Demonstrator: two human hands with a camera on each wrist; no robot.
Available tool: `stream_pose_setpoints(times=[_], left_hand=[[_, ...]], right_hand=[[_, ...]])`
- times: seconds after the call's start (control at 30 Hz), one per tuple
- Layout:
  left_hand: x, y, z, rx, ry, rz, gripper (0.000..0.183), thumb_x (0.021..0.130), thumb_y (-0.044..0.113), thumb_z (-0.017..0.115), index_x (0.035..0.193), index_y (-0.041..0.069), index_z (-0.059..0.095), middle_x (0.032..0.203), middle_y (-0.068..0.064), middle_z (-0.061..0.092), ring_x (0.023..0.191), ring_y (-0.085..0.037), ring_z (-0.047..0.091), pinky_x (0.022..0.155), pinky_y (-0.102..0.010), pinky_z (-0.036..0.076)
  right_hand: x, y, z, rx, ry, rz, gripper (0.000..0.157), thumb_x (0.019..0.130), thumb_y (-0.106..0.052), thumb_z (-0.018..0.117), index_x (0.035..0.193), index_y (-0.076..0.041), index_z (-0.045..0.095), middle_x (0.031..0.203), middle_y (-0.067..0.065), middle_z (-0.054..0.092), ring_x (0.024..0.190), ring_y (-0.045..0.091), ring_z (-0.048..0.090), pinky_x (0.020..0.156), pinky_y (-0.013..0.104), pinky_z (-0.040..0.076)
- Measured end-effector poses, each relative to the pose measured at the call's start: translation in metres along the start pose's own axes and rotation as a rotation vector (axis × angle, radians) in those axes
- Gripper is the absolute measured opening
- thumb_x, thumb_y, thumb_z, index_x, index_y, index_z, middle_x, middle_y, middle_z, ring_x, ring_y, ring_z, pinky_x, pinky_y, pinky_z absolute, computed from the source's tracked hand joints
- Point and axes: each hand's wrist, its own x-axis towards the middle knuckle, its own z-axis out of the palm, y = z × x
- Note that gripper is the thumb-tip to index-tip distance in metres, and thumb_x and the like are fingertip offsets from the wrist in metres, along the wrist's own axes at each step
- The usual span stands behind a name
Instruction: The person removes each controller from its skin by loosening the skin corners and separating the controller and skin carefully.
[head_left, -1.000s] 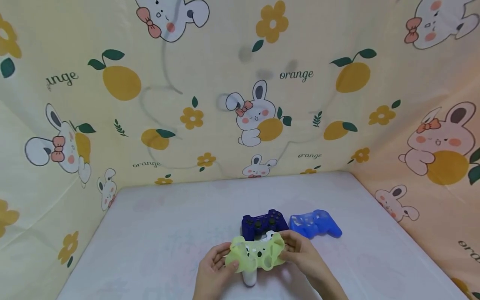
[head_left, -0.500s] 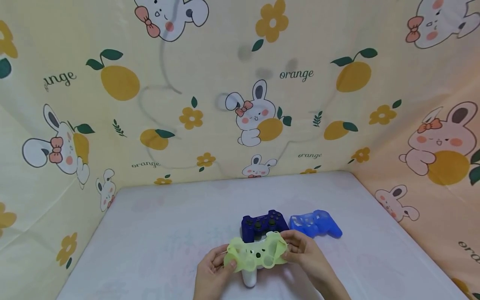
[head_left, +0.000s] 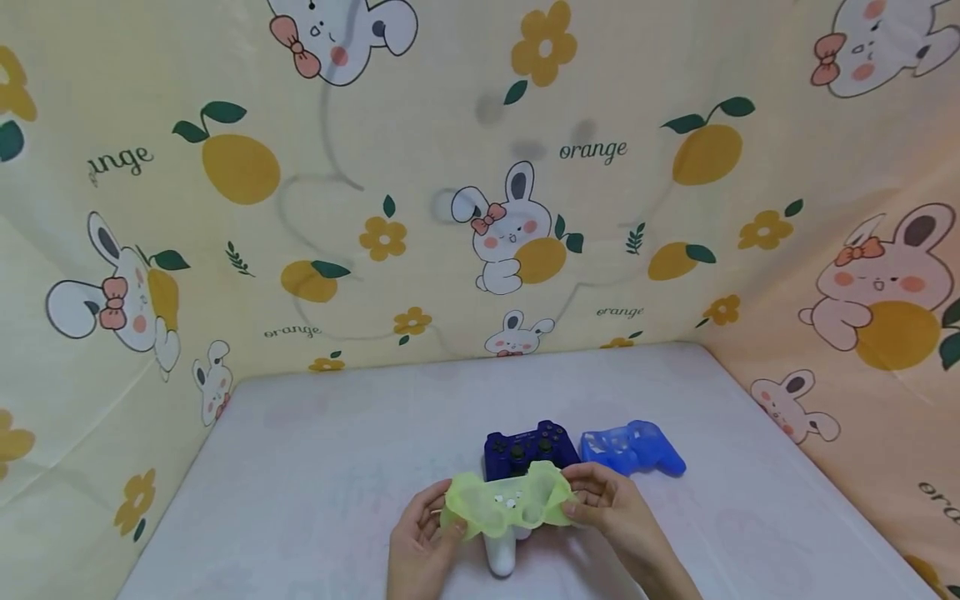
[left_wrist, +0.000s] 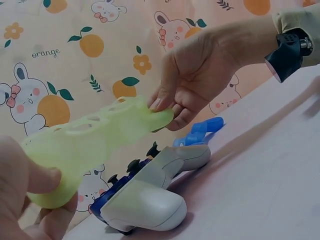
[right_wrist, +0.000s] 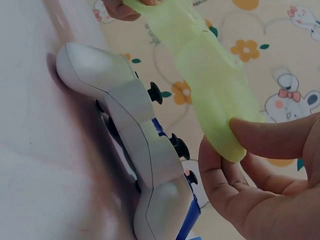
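A limp, pale green see-through silicone controller cover [head_left: 510, 502] is stretched between my two hands. My left hand [head_left: 426, 533] pinches its left end between thumb and fingers, and my right hand [head_left: 618, 510] pinches the right end. Beneath the cover a white game controller [head_left: 501, 554] lies on the table. The wrist views show a gap between the cover and this controller [right_wrist: 125, 100], whose black thumbsticks stick up. From the head, the cover hides most of the controller except one grip.
A dark blue game controller [head_left: 531, 446] lies just behind the white one. To its right rests a bright blue silicone cover [head_left: 632, 447]. Printed fabric walls [head_left: 420, 275] enclose the back and sides of the pale tabletop [head_left: 322, 467].
The green cover has spread wider and turned a little, so less of the white controller shows through it. My left hand has shifted slightly left; both hands keep their hold.
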Motion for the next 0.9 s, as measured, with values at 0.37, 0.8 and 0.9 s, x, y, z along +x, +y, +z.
stream_pose_setpoints(times=[0.37, 0.8, 0.9], left_hand=[[-0.003, -0.002, 0.003, -0.008, 0.044, 0.076, 0.051, 0.086, -0.001, 0.071, 0.135, -0.002, 0.053, 0.118, -0.019, 0.06, 0.102, -0.02, 0.063, 0.082, -0.031, 0.054], [-0.003, -0.009, 0.005, 0.014, 0.019, 0.096, 0.044, 0.081, -0.013, 0.068, 0.124, -0.01, 0.059, 0.115, -0.022, 0.065, 0.106, -0.016, 0.062, 0.09, -0.022, 0.048], [-0.003, -0.007, 0.004, -0.006, 0.022, 0.033, 0.044, 0.082, -0.009, 0.07, 0.124, -0.013, 0.057, 0.114, -0.022, 0.064, 0.104, -0.019, 0.063, 0.087, -0.023, 0.05]], right_hand=[[0.001, 0.003, 0.006, 0.007, 0.09, 0.046, 0.047, 0.078, 0.014, 0.068, 0.121, 0.018, 0.049, 0.098, 0.017, 0.066, 0.086, 0.021, 0.065, 0.077, 0.031, 0.055], [0.001, 0.003, 0.015, 0.073, 0.211, 0.073, 0.033, 0.085, 0.004, 0.067, 0.117, 0.013, 0.059, 0.097, 0.018, 0.068, 0.088, 0.022, 0.065, 0.077, 0.031, 0.054], [0.001, 0.002, 0.018, 0.083, 0.221, 0.037, 0.032, 0.088, 0.002, 0.068, 0.116, 0.014, 0.059, 0.098, 0.019, 0.067, 0.089, 0.021, 0.065, 0.078, 0.03, 0.054]])
